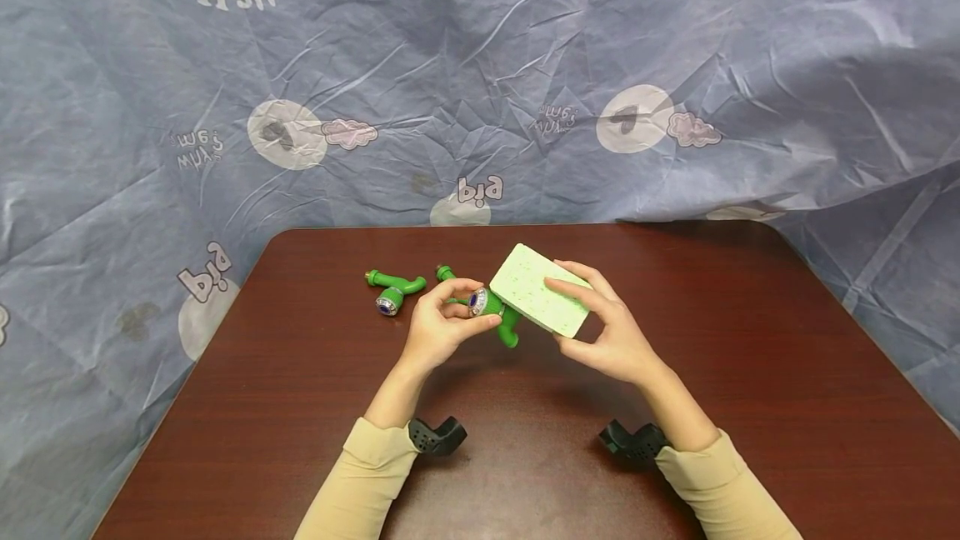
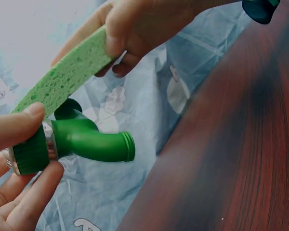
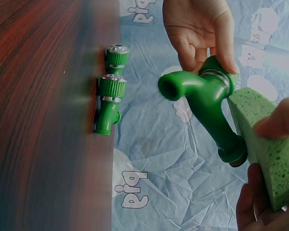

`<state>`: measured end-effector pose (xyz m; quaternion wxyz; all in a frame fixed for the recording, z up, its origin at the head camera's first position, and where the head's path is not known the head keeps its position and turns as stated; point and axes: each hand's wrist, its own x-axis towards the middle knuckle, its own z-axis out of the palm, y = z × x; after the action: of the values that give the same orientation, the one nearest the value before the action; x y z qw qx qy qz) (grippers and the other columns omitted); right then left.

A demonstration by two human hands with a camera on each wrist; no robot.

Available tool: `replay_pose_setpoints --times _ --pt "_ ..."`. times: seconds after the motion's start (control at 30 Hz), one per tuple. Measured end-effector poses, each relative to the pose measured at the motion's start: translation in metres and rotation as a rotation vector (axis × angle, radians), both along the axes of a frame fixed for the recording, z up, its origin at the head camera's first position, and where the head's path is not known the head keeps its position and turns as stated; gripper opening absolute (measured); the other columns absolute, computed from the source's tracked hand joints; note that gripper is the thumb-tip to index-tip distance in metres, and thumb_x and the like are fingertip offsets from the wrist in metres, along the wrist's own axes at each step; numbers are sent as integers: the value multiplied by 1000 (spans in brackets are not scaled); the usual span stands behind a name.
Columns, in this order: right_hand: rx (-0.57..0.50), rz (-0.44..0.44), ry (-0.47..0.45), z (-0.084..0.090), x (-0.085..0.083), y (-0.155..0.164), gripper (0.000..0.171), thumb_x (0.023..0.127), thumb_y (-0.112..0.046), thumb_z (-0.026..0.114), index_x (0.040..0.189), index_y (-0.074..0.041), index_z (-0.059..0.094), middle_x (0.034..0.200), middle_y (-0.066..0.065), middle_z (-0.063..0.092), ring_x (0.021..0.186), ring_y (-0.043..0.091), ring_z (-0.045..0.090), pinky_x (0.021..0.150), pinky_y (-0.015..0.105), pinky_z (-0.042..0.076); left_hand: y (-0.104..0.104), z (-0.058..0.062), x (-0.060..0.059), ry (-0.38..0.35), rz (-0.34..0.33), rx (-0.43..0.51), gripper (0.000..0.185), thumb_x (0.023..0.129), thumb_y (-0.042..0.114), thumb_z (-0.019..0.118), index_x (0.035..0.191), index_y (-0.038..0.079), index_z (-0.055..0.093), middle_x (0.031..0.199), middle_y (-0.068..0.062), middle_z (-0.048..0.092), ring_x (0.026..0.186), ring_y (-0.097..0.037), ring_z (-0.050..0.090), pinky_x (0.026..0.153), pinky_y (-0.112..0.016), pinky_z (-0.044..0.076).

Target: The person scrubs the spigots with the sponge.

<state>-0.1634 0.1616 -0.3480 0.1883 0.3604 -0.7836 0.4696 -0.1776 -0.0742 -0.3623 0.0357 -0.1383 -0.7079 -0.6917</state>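
Note:
A green tap (image 1: 509,327) is held above the table by my left hand (image 1: 435,333), whose thumb and fingers grip its ribbed knob (image 2: 31,156). The tap's curved spout (image 2: 106,146) points away from that hand, and a threaded inlet end (image 3: 237,161) shows in the right wrist view. My right hand (image 1: 617,340) grips a light green rectangular sponge (image 1: 536,286) between thumb and fingers. One edge of the sponge (image 3: 253,113) lies up against the tap near the knob collar; whether it presses there, I cannot tell. In the head view the sponge hides part of the tap.
Another green tap (image 1: 397,286) lies on the dark reddish-brown table (image 1: 300,390) left of my hands. A further tap (image 1: 444,272) lies partly hidden behind my left hand. Black wrist mounts (image 1: 438,437) sit at both cuffs. A blue-grey printed cloth (image 1: 465,65) hangs behind the table.

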Motion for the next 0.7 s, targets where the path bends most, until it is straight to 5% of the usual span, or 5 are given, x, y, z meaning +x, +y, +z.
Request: replay_pose_setpoints --times 0.23,0.43,0.6,0.7 --pt "81 -103 63 4 3 -1 62 57 18 67 118 5 59 132 25 44 119 37 44 83 16 36 2 -1 0 4 -16 23 41 72 -5 77 109 -7 59 89 -5 58 65 -14 60 54 -20 46" --pt "32 -185 108 5 2 1 62 57 20 66 118 7 59 132 26 43 117 36 44 82 15 36 3 -3 -2 -8 -31 23 38 74 -4 76 107 -7 59 89 -14 57 65 -11 63 60 -29 54" --pt "-20 -132 103 5 1 4 62 57 20 66 117 8 58 132 28 43 119 34 43 83 19 37 2 -5 -3 -27 -32 58 35 75 -4 75 107 -7 59 86 -12 59 66 -17 65 68 -48 56" --pt "0 -64 82 6 2 1 61 58 18 65 117 8 58 131 29 43 119 36 43 84 19 37 2 -3 -2 -20 -9 37 33 76 -1 75 105 -5 61 87 -13 62 70 -20 65 67 -36 57"
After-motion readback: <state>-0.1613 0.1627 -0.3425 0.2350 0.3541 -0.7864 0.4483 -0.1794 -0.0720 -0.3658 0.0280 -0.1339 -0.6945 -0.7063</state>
